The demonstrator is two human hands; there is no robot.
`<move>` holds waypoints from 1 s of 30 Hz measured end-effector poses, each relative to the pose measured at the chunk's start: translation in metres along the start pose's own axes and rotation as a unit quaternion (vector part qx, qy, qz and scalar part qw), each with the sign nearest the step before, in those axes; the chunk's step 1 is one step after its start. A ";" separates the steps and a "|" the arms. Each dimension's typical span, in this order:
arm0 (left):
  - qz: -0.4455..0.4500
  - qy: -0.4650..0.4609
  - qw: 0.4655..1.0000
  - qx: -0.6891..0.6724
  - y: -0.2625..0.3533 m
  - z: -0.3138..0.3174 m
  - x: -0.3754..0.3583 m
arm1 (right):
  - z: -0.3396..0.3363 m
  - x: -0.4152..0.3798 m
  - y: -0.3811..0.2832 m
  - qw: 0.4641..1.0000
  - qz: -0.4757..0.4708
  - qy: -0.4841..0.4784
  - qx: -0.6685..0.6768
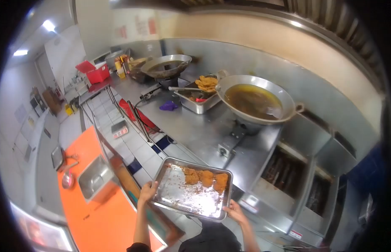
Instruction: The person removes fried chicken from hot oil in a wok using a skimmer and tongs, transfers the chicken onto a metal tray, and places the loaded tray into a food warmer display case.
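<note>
A shallow metal tray (178, 194) is held level in front of my body, between the stove counter and the orange table. My left hand (149, 191) grips its left edge, with the thumb over the rim. On the opposite side my right hand (233, 211) is closed on the lower right corner. Several breaded, browned pieces of food (206, 178) lie in a row along the tray's far right part. Crumbs and greasy marks cover the bare metal around them. The fingers under the tray are hidden.
A wide wok of oil (254, 98) stands on a burner ahead, beside a deep pan (199, 105) with fried pieces on a strainer. Another wok (166, 66) sits farther back. Fryers (283, 180) are at right. The orange table (99, 218) holds a steel container (97, 178).
</note>
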State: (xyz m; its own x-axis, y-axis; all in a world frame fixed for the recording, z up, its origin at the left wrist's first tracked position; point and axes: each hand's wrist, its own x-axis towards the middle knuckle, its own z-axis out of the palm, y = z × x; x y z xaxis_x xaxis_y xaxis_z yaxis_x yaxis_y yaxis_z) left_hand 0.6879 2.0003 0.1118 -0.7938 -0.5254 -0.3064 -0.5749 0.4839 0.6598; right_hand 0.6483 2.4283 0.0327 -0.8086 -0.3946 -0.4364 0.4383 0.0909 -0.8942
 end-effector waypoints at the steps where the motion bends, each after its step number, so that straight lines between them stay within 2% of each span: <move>1: 0.003 0.005 1.000 0.010 0.004 -0.007 0.038 | 0.014 0.029 -0.013 1.000 0.002 -0.004 0.023; 3: 0.049 0.077 0.993 0.074 0.023 -0.028 0.091 | 0.030 0.080 -0.027 1.000 -0.008 -0.001 0.029; 4: 0.035 0.034 0.996 0.077 0.033 -0.039 0.123 | 0.037 0.110 -0.037 1.000 -0.012 0.006 0.025; 7: 0.069 0.070 0.984 0.146 0.040 -0.043 0.226 | 0.056 0.174 -0.087 0.999 0.005 0.046 0.020; 8: 0.061 0.064 0.985 0.150 0.046 -0.048 0.250 | 0.057 0.198 -0.091 0.998 0.013 0.028 0.047; 10: 0.069 -0.033 0.988 0.131 0.069 -0.046 0.304 | 0.062 0.231 -0.103 0.997 0.023 0.044 0.055; 11: 0.053 -0.055 0.991 0.112 0.091 -0.046 0.315 | 0.061 0.247 -0.110 0.996 0.017 0.060 0.063; 14: 0.031 -0.122 0.979 0.163 0.091 -0.018 0.406 | 0.058 0.294 -0.099 0.995 0.008 0.098 0.027; 15: 0.097 -0.064 0.978 0.176 0.100 -0.005 0.426 | 0.062 0.306 -0.099 0.993 -0.007 0.118 0.012; 17: 0.210 0.018 0.965 0.157 0.142 0.010 0.449 | 0.048 0.363 -0.007 0.951 -0.092 0.242 -0.171; 18: 0.255 0.044 0.959 0.119 0.183 0.013 0.450 | 0.056 0.361 -0.015 0.962 -0.046 0.246 -0.106; 19: 0.287 0.005 0.954 0.089 0.212 0.023 0.466 | 0.060 0.356 -0.034 0.968 -0.005 0.248 -0.044; 20: 0.317 -0.034 0.946 0.060 0.237 0.032 0.486 | 0.067 0.354 -0.050 0.964 0.000 0.262 -0.038; 22: 0.399 -0.037 0.914 0.057 0.287 0.052 0.517 | 0.098 0.353 -0.080 0.958 0.038 0.283 0.009; 24: 0.398 -0.058 0.911 0.094 0.343 0.061 0.528 | 0.123 0.354 -0.077 0.950 0.045 0.308 0.034; 26: 0.335 -0.067 0.924 0.174 0.382 0.088 0.554 | 0.143 0.354 -0.088 0.940 0.036 0.335 0.053; 30: 0.313 -0.096 0.912 0.247 0.412 0.134 0.599 | 0.182 0.357 -0.111 0.913 0.052 0.395 0.086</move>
State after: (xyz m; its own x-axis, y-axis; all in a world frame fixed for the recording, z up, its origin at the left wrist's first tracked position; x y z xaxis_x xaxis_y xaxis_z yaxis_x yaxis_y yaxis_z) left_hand -0.0507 1.9787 0.1081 -0.9899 0.0714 -0.1221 0.0209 0.9278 0.3726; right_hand 0.3830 2.1110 -0.0060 -0.7604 0.3961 -0.5147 0.5296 -0.0808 -0.8444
